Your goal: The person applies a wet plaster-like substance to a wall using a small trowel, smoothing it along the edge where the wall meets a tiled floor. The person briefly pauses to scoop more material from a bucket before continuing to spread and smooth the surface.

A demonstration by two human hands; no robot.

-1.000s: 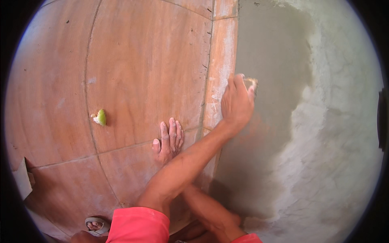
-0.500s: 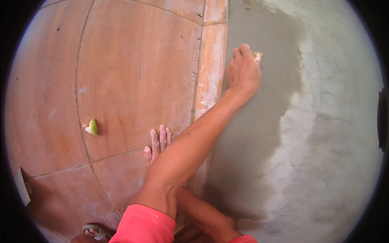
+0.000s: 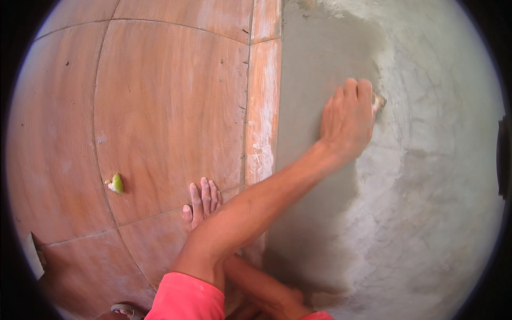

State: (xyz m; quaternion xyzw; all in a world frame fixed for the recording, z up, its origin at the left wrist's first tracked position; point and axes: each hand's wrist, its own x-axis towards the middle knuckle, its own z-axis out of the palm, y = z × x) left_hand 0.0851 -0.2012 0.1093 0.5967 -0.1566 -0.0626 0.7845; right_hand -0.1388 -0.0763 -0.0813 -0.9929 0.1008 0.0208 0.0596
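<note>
My left hand (image 3: 346, 120) reaches across from the pink sleeve (image 3: 186, 298) onto wet grey cement (image 3: 320, 53). It presses a small pale pad (image 3: 378, 101), of which only one corner shows past the fingertips. The cement is darker and smoother left of the hand, and paler and rougher (image 3: 437, 186) to its right. My right hand (image 3: 202, 202) lies flat, fingers together, on a brown floor tile (image 3: 170, 106). Its forearm passes under the left arm. A narrow orange tile strip (image 3: 262, 106) borders the cement.
A small green and white scrap (image 3: 114, 183) lies on the tile to the left. A white flat piece (image 3: 34, 256) sits at the lower left rim. Part of a sandal (image 3: 122, 309) shows at the bottom, and a dark object (image 3: 504, 160) at the right rim.
My left hand has slid the pad rightwards over the cement, from beside the tile strip to the edge of the paler patch. My right hand stays planted on the tile.
</note>
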